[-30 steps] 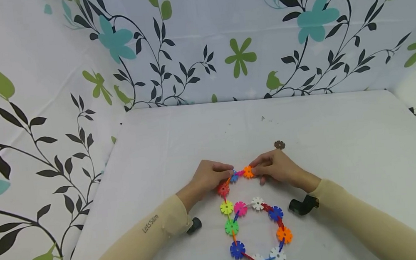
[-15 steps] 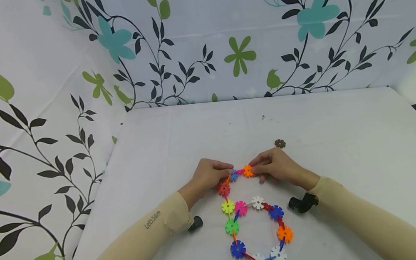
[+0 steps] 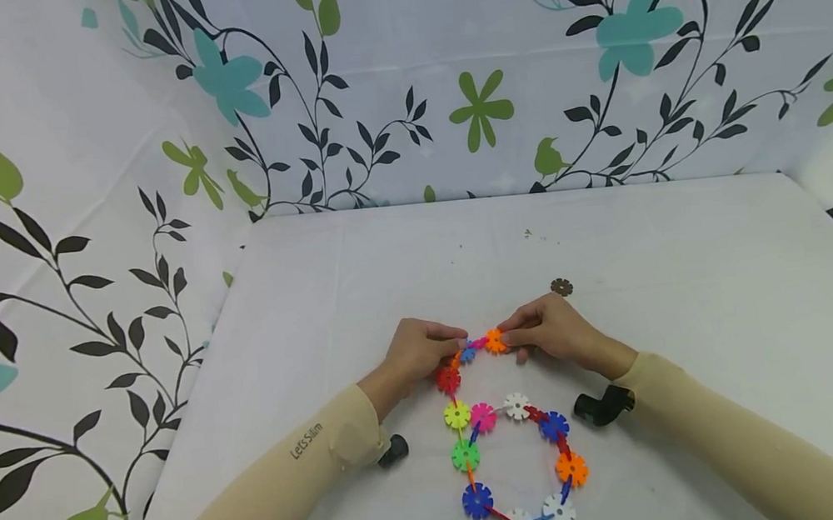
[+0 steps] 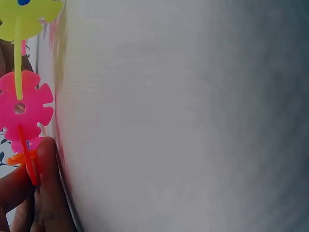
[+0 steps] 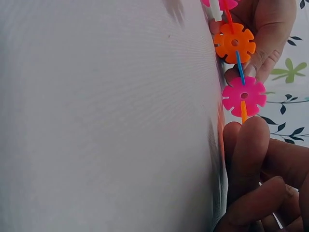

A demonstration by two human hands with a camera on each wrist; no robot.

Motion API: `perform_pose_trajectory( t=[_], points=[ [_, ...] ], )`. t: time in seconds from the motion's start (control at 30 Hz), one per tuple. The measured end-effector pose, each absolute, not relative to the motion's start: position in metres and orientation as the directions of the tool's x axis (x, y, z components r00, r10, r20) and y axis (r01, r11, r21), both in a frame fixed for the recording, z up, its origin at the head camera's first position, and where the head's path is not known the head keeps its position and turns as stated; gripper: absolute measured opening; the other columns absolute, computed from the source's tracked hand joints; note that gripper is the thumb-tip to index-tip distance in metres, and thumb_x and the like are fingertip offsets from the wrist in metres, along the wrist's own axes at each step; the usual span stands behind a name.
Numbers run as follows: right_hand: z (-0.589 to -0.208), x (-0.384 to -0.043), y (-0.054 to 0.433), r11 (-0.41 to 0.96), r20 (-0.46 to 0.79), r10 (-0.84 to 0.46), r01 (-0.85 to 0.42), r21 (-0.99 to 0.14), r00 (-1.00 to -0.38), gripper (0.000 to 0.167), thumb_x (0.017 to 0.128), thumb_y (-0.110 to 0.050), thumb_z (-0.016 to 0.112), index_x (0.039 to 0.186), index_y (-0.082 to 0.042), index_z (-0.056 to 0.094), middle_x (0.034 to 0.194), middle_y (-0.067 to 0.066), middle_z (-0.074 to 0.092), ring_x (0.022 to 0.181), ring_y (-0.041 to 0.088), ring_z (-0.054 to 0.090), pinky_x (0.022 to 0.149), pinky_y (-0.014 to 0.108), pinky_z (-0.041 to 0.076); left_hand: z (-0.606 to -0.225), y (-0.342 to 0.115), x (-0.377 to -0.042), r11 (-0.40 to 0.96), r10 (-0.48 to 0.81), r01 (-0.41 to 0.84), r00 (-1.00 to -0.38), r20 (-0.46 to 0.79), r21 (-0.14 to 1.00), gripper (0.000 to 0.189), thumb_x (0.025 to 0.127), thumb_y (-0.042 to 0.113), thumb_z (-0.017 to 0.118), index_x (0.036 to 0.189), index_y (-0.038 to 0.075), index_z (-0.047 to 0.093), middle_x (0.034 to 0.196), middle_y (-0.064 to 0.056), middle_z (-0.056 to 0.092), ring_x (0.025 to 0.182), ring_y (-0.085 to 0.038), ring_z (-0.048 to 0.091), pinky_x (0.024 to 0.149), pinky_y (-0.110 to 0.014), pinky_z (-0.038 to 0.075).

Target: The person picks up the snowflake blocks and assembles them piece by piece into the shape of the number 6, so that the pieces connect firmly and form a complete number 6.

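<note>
A chain of notched interlocking plastic discs (image 3: 477, 501) in several colours lies on the white tabletop, with a closed loop at the bottom and an arm curving up from it. At the arm's upper end, my left hand (image 3: 414, 352) pinches the chain beside a blue disc (image 3: 467, 354). The left wrist view shows that thumb and finger below a pink-red disc (image 4: 29, 99). My right hand (image 3: 559, 330) pinches the orange end disc (image 3: 495, 341). In the right wrist view its fingertips partly hide an orange piece (image 5: 244, 111) under a pink disc (image 5: 244, 95).
A loose brown disc (image 3: 561, 287) lies just beyond the right hand. Black wrist-worn devices show by the left cuff (image 3: 393, 451) and the right cuff (image 3: 604, 406). A leaf-patterned cloth (image 3: 383, 71) hangs behind the table.
Both hands keep their hold and hardly move. The orange end disc shifts very slightly; the rest of the chain stays in place.
</note>
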State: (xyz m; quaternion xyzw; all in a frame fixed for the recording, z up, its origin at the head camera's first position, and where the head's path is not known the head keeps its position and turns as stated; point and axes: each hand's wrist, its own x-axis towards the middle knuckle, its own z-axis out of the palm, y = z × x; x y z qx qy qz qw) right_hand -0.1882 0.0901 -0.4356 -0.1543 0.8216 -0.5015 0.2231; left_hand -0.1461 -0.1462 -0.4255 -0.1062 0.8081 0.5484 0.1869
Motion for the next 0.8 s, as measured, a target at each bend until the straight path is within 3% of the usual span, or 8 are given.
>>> perform_pose_trajectory(
  t=[0.27,0.4,0.63,0.8],
  points=[
    [-0.4331,-0.1883,0.0885,0.459,-0.211,-0.483,-0.04,-0.888,-0.85,0.016,0.091,-0.011,0.076,0.103,-0.001,0.079,0.091,0.007,0.076,0.063,0.022,0.068,0.056,0.023,0.045,-0.4259,-0.1469,-0.1445,0.36,0.022,-0.378,-0.911,-0.413,0.853,0.016,0.094,0.016,0.075,0.107,0.01,0.08,0.09,-0.004,0.07,0.075,-0.019,0.058,0.062,-0.023,0.049],
    [-0.4321,-0.1885,0.0892,0.449,-0.215,-0.5,-0.038,-0.893,-0.839,0.016,0.09,-0.011,0.078,0.101,-0.001,0.079,0.088,0.008,0.076,0.062,0.02,0.067,0.049,0.021,0.037,-0.4257,-0.1457,-0.1438,0.365,0.014,-0.372,-0.914,-0.405,0.853,0.015,0.093,0.016,0.075,0.106,0.011,0.081,0.097,-0.003,0.071,0.083,-0.019,0.058,0.065,-0.023,0.049],
    [-0.4314,-0.1867,0.0888,0.434,-0.193,-0.511,-0.058,-0.899,-0.838,0.016,0.09,-0.011,0.077,0.1,0.001,0.079,0.093,0.01,0.076,0.064,0.023,0.07,0.06,0.022,0.052,-0.4229,-0.1439,-0.1426,0.372,0.002,-0.368,-0.918,-0.398,0.852,0.015,0.093,0.017,0.075,0.106,0.011,0.081,0.097,-0.002,0.071,0.082,-0.02,0.059,0.064,-0.023,0.05],
    [-0.4351,-0.186,0.0908,0.454,-0.191,-0.514,-0.076,-0.888,-0.836,0.022,0.095,-0.018,0.074,0.109,-0.002,0.078,0.089,0.007,0.075,0.064,0.024,0.069,0.06,0.025,0.053,-0.4227,-0.1446,-0.1399,0.364,0.008,-0.369,-0.917,-0.399,0.855,0.018,0.094,0.017,0.074,0.11,0.009,0.079,0.092,-0.004,0.071,0.078,-0.019,0.06,0.065,-0.024,0.051]
  ],
)
